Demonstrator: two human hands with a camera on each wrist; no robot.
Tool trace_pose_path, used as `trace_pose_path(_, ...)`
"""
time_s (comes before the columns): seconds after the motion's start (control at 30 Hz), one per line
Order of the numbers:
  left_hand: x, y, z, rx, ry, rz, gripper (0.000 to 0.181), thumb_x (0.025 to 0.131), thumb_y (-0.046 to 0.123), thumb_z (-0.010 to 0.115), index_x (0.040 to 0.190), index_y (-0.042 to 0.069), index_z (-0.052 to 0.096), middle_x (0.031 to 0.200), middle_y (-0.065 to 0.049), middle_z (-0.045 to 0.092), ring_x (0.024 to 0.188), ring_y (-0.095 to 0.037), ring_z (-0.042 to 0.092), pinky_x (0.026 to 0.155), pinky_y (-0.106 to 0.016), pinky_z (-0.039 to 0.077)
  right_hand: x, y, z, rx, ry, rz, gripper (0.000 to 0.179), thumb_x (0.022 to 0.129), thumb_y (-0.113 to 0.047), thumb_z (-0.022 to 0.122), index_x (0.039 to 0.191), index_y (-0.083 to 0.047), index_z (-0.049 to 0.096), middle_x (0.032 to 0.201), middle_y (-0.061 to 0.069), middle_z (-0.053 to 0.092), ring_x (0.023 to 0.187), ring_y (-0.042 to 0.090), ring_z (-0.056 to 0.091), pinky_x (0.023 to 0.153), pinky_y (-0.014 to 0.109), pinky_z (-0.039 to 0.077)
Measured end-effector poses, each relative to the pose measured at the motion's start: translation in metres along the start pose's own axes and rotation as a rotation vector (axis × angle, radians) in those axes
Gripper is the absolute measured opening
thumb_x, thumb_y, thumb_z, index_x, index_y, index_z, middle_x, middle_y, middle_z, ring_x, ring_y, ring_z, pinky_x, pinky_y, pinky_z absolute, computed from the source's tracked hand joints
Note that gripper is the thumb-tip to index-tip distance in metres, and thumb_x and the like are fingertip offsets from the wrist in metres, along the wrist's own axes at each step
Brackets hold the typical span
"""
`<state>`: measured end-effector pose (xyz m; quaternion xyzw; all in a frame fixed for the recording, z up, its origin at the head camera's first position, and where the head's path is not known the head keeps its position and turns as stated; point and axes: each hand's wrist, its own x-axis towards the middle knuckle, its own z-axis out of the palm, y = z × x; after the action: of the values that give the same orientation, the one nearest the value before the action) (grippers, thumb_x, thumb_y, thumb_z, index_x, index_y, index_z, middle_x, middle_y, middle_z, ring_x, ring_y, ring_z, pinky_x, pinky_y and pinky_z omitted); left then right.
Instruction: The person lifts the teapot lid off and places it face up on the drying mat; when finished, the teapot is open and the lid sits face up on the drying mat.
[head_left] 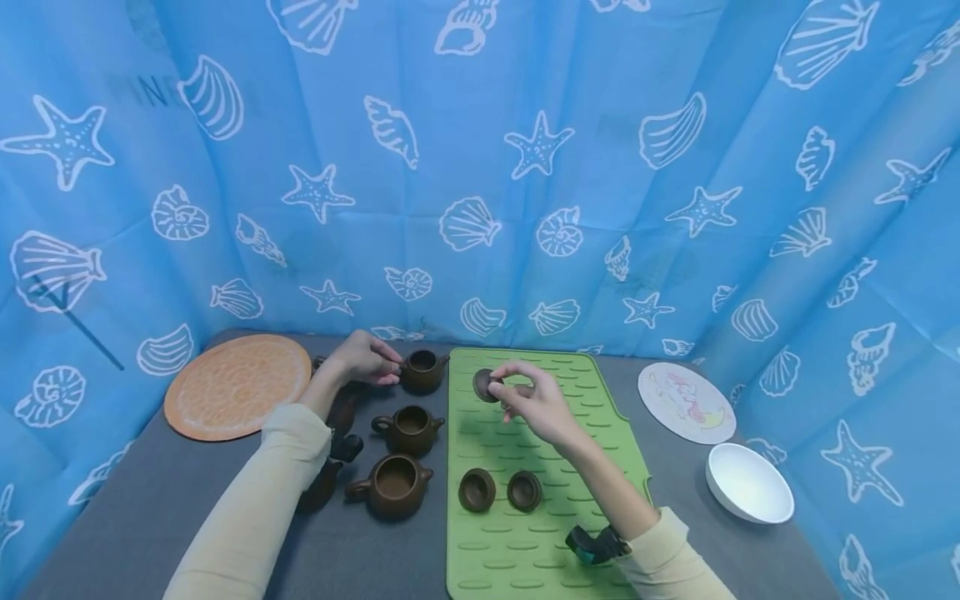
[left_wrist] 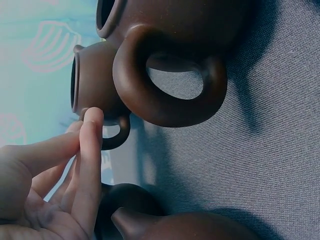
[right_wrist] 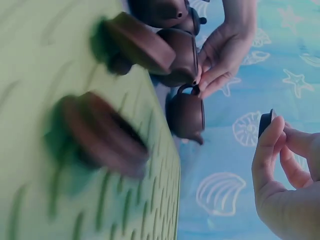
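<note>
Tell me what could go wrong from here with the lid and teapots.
The right hand pinches the small lid above the green mat, so it might slip and drop. The left hand pinches the far teapot by its handle; a tug could tip it or knock it against the middle teapot nearby.

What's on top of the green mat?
Two brown lids lie hollow side up on the green mat; the right hand holds another lid above it. The mat behind the right forearm can't be seen.
</note>
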<state>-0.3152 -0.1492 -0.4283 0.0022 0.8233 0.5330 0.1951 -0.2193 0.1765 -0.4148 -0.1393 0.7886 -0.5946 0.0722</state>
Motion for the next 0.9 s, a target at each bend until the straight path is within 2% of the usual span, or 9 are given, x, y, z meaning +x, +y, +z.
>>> trace_pose_path(0.2, 0.000, 0.001, 0.001, 0.001, 0.005, 0.006, 0.025, 0.104, -0.005, 0.064, 0.127, -0.012, 0.072, 0.115, -0.030, 0.077, 0.079, -0.015, 0.080, 0.083, -0.035, 0.068, -0.037, 0.012, -0.022, 0.001, -0.004, -0.036, 0.029, 0.109, -0.015, 0.067, 0.131, 0.004, 0.063, 0.137, 0.029, 0.058, 0.074, 0.011, 0.071, 0.074, 0.042, 0.067)
trace_pose_path(0.4, -0.004, 0.003, 0.001, -0.001, 0.004, 0.011, 0.026, 0.104, -0.006, 0.064, 0.127, -0.014, 0.070, 0.114, -0.029, 0.077, 0.078, -0.014, 0.079, 0.080, -0.033, 0.068, -0.065, 0.022, -0.034, -0.002, -0.031, -0.073, 0.031, 0.109, -0.008, 0.063, 0.133, 0.011, 0.056, 0.139, 0.036, 0.054, 0.080, 0.014, 0.075, 0.073, 0.040, 0.067)
trace_pose_path(0.53, -0.005, 0.003, 0.002, -0.002, 0.006, 0.011, 0.025, 0.104, -0.005, 0.064, 0.127, -0.013, 0.071, 0.111, -0.026, 0.078, 0.079, -0.015, 0.079, 0.079, -0.032, 0.068, -0.081, 0.026, -0.040, 0.008, -0.056, -0.088, 0.042, 0.110, -0.005, 0.059, 0.148, 0.010, 0.047, 0.142, 0.043, 0.050, 0.085, 0.020, 0.078, 0.074, 0.041, 0.068)
trace_pose_path(0.63, -0.006, 0.003, 0.002, 0.002, 0.004, 0.016, 0.025, 0.105, -0.005, 0.064, 0.127, -0.013, 0.071, 0.110, -0.026, 0.078, 0.080, -0.016, 0.080, 0.080, -0.033, 0.068, -0.090, 0.028, -0.044, 0.023, -0.089, -0.100, 0.051, 0.111, -0.002, 0.055, 0.159, 0.009, 0.040, 0.146, 0.048, 0.045, 0.090, 0.024, 0.080, 0.081, 0.043, 0.068)
trace_pose_path(0.73, -0.006, 0.003, 0.002, 0.005, 0.009, 0.014, 0.024, 0.105, -0.004, 0.063, 0.126, -0.012, 0.072, 0.111, -0.026, 0.078, 0.084, -0.020, 0.082, 0.081, -0.034, 0.068, -0.099, 0.030, -0.047, 0.050, -0.122, -0.069, 0.052, 0.111, -0.001, 0.053, 0.161, 0.009, 0.039, 0.154, 0.050, 0.039, 0.098, 0.028, 0.081, 0.091, 0.040, 0.066)
trace_pose_path(0.9, -0.006, 0.003, 0.001, 0.015, 0.012, 0.013, 0.024, 0.105, -0.004, 0.063, 0.126, -0.011, 0.072, 0.113, -0.025, 0.078, 0.088, -0.023, 0.082, 0.085, -0.036, 0.068, -0.110, 0.037, -0.052, 0.100, -0.156, 0.055, 0.052, 0.113, -0.010, 0.055, 0.159, 0.009, 0.041, 0.164, 0.043, 0.033, 0.110, 0.036, 0.079, 0.101, 0.035, 0.063)
